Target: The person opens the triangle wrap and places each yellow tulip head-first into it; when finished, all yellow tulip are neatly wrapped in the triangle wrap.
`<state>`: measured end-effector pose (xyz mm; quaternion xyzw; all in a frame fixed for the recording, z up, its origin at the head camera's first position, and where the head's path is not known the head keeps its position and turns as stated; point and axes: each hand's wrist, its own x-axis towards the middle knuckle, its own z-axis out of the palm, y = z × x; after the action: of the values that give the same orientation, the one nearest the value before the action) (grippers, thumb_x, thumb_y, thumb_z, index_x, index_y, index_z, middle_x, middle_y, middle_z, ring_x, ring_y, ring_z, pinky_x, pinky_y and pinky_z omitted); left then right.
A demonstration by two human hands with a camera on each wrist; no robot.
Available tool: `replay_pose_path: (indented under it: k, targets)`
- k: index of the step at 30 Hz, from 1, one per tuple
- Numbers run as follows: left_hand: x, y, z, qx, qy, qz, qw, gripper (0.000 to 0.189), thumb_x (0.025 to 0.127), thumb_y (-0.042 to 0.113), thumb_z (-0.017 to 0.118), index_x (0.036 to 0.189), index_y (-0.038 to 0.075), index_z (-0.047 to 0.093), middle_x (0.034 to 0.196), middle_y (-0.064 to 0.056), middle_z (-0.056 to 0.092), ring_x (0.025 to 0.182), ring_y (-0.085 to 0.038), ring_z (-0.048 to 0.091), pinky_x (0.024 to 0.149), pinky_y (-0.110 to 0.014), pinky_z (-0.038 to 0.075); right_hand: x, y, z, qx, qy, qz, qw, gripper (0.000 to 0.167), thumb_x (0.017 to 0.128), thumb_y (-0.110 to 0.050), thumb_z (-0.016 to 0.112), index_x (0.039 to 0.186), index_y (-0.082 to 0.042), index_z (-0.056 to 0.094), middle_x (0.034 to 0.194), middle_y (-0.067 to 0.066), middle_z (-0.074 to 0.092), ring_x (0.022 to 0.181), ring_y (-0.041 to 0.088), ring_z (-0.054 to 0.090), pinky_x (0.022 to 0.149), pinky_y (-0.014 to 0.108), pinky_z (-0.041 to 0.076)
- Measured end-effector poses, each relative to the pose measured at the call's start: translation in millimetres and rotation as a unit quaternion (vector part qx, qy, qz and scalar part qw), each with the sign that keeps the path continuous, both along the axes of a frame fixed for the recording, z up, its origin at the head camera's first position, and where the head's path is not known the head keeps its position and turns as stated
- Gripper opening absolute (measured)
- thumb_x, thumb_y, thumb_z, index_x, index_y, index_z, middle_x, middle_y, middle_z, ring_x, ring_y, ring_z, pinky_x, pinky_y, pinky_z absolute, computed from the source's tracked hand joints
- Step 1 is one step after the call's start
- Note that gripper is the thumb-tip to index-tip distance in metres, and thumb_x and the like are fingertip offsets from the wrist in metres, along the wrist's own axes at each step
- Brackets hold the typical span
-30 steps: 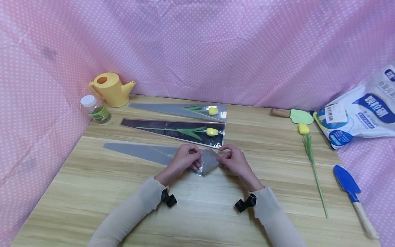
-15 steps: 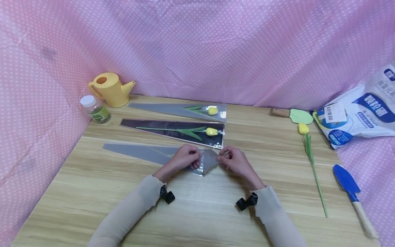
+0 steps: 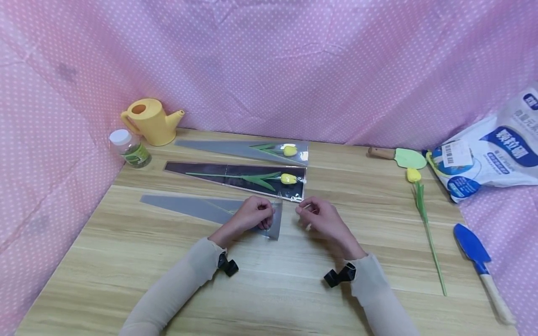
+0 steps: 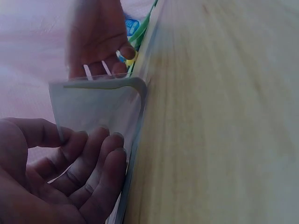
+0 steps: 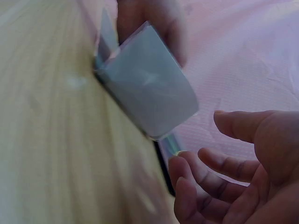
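A long tapered flower sleeve (image 3: 180,206) of greyish clear film lies nearest me. My left hand (image 3: 254,213) pinches film at its wide end between thumb and forefinger; in the left wrist view a lifted sheet of film (image 4: 96,100) stands up from those fingers. My right hand (image 3: 322,219) is just right of that end, holding nothing. In the right wrist view its thumb and fingers (image 5: 224,163) are parted, clear of the film. Behind lies a dark sleeve (image 3: 201,169) with a yellow tulip (image 3: 288,179) in it. Another greyish sleeve (image 3: 210,146), also holding a yellow tulip, lies farther back.
A loose yellow tulip (image 3: 425,224) lies to the right, beside a blue trowel (image 3: 472,245). A green trowel (image 3: 409,158) and a white printed bag (image 3: 500,149) are at the back right. A yellow watering can (image 3: 155,122) and a capped jar (image 3: 132,150) stand back left.
My right hand has let go of the folded-back film corner and moved slightly right. The sleeve's wide end has sprung back to a straighter edge. My left hand stays in place.
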<state>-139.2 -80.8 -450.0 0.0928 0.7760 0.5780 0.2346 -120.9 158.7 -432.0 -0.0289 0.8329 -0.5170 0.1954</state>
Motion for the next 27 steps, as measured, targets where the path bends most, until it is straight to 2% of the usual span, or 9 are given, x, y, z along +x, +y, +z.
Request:
replay_pose_path:
  k: [6, 11, 12, 16, 18, 19, 22, 24, 27]
  targets:
    - [-1.1, 0.1, -0.5, -0.004, 0.001, -0.004, 1.0, 0.025, 0.097, 0.007, 0.055, 0.075, -0.002, 0.063, 0.062, -0.002, 0.064, 0.053, -0.012, 0.059, 0.051, -0.024, 0.052, -3.2, 24, 15.8, -0.002, 0.063, -0.004, 0.998, 0.035, 0.099, -0.023, 0.061, 0.122, 0.003, 0.062, 0.101, 0.023, 0.067, 0.082, 0.024, 0.065, 0.068, 0.033, 0.059]
    - [-1.1, 0.1, -1.2, -0.004, -0.003, -0.006, 1.0, 0.026, 0.097, 0.008, 0.056, 0.075, -0.003, 0.064, 0.063, -0.002, 0.064, 0.054, -0.012, 0.059, 0.052, -0.024, 0.053, -4.5, 64, 36.2, 0.01, 0.071, -0.043, 0.9965, 0.042, 0.101, -0.019, 0.058, 0.132, 0.009, 0.053, 0.114, 0.029, 0.064, 0.084, 0.011, 0.067, 0.073, 0.031, 0.06]
    - [-0.9, 0.2, -1.1, -0.005, -0.002, -0.006, 1.0, 0.027, 0.098, 0.009, 0.057, 0.074, -0.003, 0.064, 0.063, -0.002, 0.064, 0.054, -0.012, 0.059, 0.052, -0.024, 0.053, -4.2, 73, 40.3, 0.014, 0.07, -0.053, 0.996, 0.044, 0.102, -0.02, 0.057, 0.134, 0.009, 0.051, 0.114, 0.027, 0.065, 0.084, 0.006, 0.067, 0.074, 0.03, 0.06]
    - [-0.4, -0.2, -2.0, -0.013, 0.006, -0.012, 0.9998, 0.03, 0.098, 0.012, 0.06, 0.073, -0.004, 0.066, 0.064, -0.004, 0.065, 0.056, -0.012, 0.06, 0.053, -0.024, 0.053, -0.7, 113, 51.3, 0.053, 0.077, -0.089, 0.9916, 0.05, 0.103, -0.028, 0.054, 0.138, 0.008, 0.048, 0.105, 0.003, 0.067, 0.084, -0.005, 0.063, 0.073, 0.025, 0.058]
    - [-0.5, -0.2, -2.5, -0.019, 0.012, -0.015, 0.9996, 0.031, 0.098, 0.013, 0.061, 0.073, -0.005, 0.067, 0.065, -0.006, 0.066, 0.056, -0.012, 0.06, 0.053, -0.024, 0.053, 2.1, 134, 53.2, 0.08, 0.081, -0.108, 0.9876, 0.053, 0.104, -0.031, 0.052, 0.14, 0.008, 0.047, 0.105, -0.001, 0.066, 0.083, -0.009, 0.061, 0.071, 0.022, 0.057]
    - [-0.7, -0.3, -2.7, -0.021, 0.014, -0.017, 0.9995, 0.031, 0.098, 0.013, 0.061, 0.074, -0.005, 0.068, 0.066, -0.007, 0.066, 0.056, -0.012, 0.06, 0.053, -0.024, 0.053, 4.0, 144, 53.7, 0.098, 0.078, -0.117, 0.9853, 0.055, 0.104, -0.033, 0.05, 0.141, 0.007, 0.046, 0.108, 0.001, 0.065, 0.083, -0.011, 0.059, 0.071, 0.021, 0.056]
    - [-1.1, -0.4, -2.7, -0.027, 0.017, -0.019, 0.9993, 0.029, 0.097, 0.013, 0.062, 0.075, -0.006, 0.07, 0.067, -0.009, 0.067, 0.056, -0.011, 0.059, 0.053, -0.023, 0.052, 10.2, 172, 53.5, 0.144, 0.055, -0.148, 0.9769, 0.062, 0.104, -0.039, 0.047, 0.146, 0.008, 0.04, 0.125, 0.022, 0.059, 0.083, -0.014, 0.052, 0.069, 0.016, 0.053]
    - [-1.0, -0.7, -2.1, -0.031, 0.016, -0.019, 0.9992, 0.027, 0.096, 0.013, 0.063, 0.077, -0.005, 0.072, 0.067, -0.009, 0.067, 0.056, -0.01, 0.059, 0.052, -0.022, 0.052, 14.1, 186, 52.0, 0.174, 0.038, -0.172, 0.969, 0.066, 0.104, -0.042, 0.046, 0.147, 0.008, 0.038, 0.135, 0.031, 0.051, 0.09, -0.004, 0.055, 0.068, 0.017, 0.05]
    - [-0.7, -1.2, -1.4, -0.034, 0.012, -0.019, 0.9992, 0.024, 0.096, 0.012, 0.063, 0.08, -0.003, 0.073, 0.068, -0.007, 0.067, 0.057, -0.01, 0.059, 0.053, -0.023, 0.052, 18.5, 202, 48.9, 0.21, 0.008, -0.2, 0.9569, 0.071, 0.103, -0.044, 0.046, 0.148, 0.01, 0.034, 0.143, 0.037, 0.043, 0.107, 0.027, 0.058, 0.076, 0.03, 0.051]
